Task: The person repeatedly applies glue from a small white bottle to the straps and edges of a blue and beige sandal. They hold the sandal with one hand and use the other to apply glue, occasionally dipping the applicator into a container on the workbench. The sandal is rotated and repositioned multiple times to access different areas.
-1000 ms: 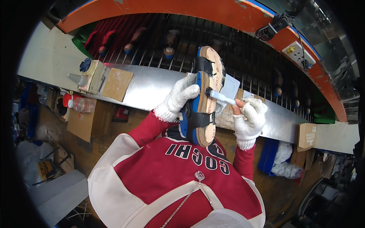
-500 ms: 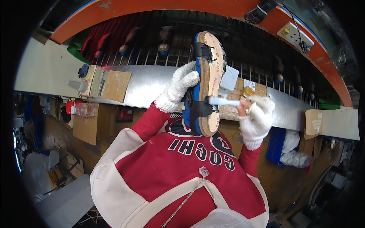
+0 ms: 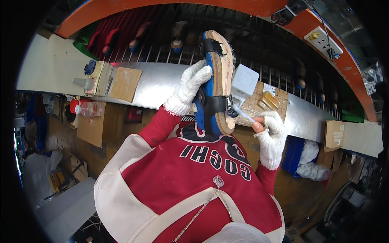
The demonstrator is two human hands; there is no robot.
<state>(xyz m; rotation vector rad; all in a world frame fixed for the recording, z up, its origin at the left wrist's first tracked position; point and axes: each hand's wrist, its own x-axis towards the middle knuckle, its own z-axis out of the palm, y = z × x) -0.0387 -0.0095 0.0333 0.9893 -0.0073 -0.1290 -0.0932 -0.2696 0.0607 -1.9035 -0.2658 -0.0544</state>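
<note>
hands both busy, both in white knit gloves. left hand [image 3: 188, 89] is closed around the blue side of a sandal [image 3: 218, 81], fingers and thumb pressed to it, glove cuff meeting a red sleeve [image 3: 152, 131]. sandal is up in front of the person's chest, near edge of the worktop [image 3: 152, 87], stood roughly on end and leaning a bit, tan sole face turned to the right, brown cork-like edge and blue body to the left, black straps [image 3: 214, 104] wrapping over the edge onto the sole. right hand [image 3: 272, 135] pinches the pale handle of a brush [image 3: 246, 115] between bare fingertips poking out of the glove, other fingers curled in. brush head is at the end of the lower strap, right side of the sole; exact contact too small to tell. beyond the sandal, just right of it, a white squarish container [image 3: 246, 77]; next to that a brown cardboard piece [image 3: 251, 101] with an amber block [image 3: 268, 100] on it. left part of worktop: tan board [image 3: 125, 84] lying flat, cream container [image 3: 100, 79] with nozzle beside it. red-capped clear bottle [image 3: 92, 108] lower, near the worktop's front edge. behind, a rack of bars [image 3: 160, 52] with shoe shapes [image 3: 177, 43] on it, under an orange frame [image 3: 170, 10]. small carton [image 3: 334, 135] far right.
</note>
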